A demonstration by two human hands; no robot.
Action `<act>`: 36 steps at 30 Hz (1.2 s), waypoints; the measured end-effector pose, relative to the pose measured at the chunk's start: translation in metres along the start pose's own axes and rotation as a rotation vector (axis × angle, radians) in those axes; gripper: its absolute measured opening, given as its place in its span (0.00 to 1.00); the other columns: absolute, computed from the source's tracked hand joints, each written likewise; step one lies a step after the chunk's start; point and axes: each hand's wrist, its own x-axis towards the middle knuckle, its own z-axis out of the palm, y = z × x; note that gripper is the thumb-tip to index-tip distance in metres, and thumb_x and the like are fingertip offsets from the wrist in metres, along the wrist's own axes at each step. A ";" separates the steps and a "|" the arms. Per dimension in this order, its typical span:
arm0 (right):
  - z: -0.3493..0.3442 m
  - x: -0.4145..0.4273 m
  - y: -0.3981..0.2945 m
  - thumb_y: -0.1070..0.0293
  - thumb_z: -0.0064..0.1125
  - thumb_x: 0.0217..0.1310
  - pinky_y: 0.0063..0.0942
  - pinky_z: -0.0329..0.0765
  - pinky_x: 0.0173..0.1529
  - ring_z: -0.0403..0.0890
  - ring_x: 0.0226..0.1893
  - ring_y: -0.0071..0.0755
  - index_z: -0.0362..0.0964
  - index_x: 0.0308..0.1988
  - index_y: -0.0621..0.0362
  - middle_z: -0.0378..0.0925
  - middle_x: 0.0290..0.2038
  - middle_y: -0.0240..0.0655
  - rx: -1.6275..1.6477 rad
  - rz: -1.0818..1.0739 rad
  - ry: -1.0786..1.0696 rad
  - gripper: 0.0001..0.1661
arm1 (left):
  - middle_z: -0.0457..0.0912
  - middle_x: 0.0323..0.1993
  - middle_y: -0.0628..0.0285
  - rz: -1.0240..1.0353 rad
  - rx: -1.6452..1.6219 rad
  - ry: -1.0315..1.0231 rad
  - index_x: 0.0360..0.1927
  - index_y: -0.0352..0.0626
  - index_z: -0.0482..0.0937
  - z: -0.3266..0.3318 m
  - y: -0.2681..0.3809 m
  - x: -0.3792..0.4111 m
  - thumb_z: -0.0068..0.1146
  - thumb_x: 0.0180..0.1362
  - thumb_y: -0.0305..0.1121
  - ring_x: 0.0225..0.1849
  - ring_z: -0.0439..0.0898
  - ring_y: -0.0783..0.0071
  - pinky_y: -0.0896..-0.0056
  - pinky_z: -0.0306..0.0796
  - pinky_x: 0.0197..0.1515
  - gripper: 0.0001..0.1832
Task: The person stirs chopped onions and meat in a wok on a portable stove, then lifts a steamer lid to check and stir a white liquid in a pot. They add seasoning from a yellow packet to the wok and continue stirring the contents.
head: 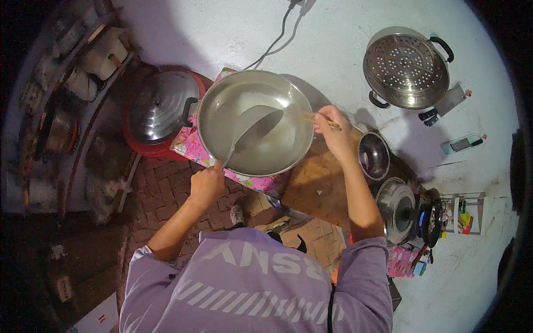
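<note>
A wide metal pan (266,164) stands before me on a pink flowered cover (189,145), with a pale cloudy layer inside; whether it is liquid or batter I cannot tell. In my left hand (207,185), at the pan's near left rim, is the handle of a broad metal ladle or spatula (254,120). Its wide head extends over the inside of the pan. Thin wooden chopsticks (334,125) are pinched in my right hand (333,129) at the right rim, and their far ends reach over the pan.
Left of the pan sits a red vessel with a metal lid (158,110). A steel bowl (374,156), a lidded pot (395,208) and a lit burner with a dark pan (434,220) line the right. A steamer (406,73), cleaver (452,102) and grater (462,143) hang on the wall.
</note>
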 end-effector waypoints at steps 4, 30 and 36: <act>-0.016 -0.020 -0.014 0.67 0.52 0.64 0.20 0.78 0.35 0.78 0.29 0.23 0.68 0.37 0.63 0.76 0.32 0.34 -0.015 0.049 0.006 0.10 | 0.80 0.24 0.46 -0.016 -0.032 -0.082 0.33 0.37 0.70 0.013 0.004 0.005 0.50 0.56 0.34 0.25 0.80 0.47 0.49 0.74 0.26 0.10; 0.041 0.012 0.043 0.64 0.58 0.60 0.21 0.67 0.28 0.69 0.22 0.19 0.70 0.29 0.60 0.72 0.20 0.28 -0.081 -0.005 -0.227 0.12 | 0.69 0.17 0.68 -0.411 -1.382 -0.604 0.25 0.39 0.69 -0.034 -0.001 0.036 0.52 0.60 0.34 0.12 0.65 0.83 0.79 0.56 0.14 0.12; 0.051 0.004 0.027 0.63 0.59 0.58 0.22 0.69 0.28 0.73 0.23 0.18 0.69 0.27 0.58 0.73 0.21 0.27 -0.036 0.134 -0.422 0.12 | 0.69 0.17 0.69 -0.387 -1.268 -0.613 0.27 0.40 0.70 -0.042 -0.016 0.036 0.53 0.59 0.35 0.13 0.66 0.84 0.82 0.57 0.14 0.11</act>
